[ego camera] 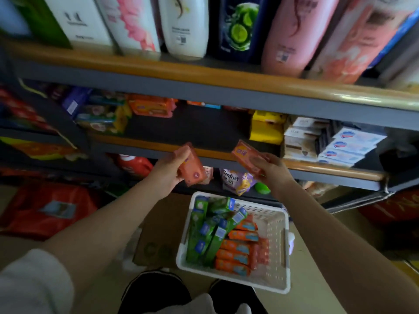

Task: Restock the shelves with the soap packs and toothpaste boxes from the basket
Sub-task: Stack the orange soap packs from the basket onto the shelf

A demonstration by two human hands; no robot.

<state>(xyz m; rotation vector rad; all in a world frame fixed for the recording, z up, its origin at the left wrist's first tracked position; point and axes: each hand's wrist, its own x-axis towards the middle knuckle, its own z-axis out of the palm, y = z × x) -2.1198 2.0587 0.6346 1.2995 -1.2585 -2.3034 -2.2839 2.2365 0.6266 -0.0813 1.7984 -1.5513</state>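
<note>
Orange soap packs: you hold two, one per hand, at 12 o'clock above the basket (277, 257).
Left hand (169, 171): closed around one pack (192, 168).
Right hand (272, 169): closed around the other (246, 158).
Basket: roughly five green toothpaste boxes (204, 232) at 9 o'clock, about five orange packs (235, 252) centre.
Shelf edge (328, 166): directly beyond both hands.

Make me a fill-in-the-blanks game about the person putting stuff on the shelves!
1. Each hand, left hand and right hand, holds one ____ soap pack.
2. The toothpaste boxes in the basket are mostly ____.
3. The white basket sits on the ____.
4. The big bottles stand on the ____ shelf.

Missing words: orange; green; floor; top
</note>
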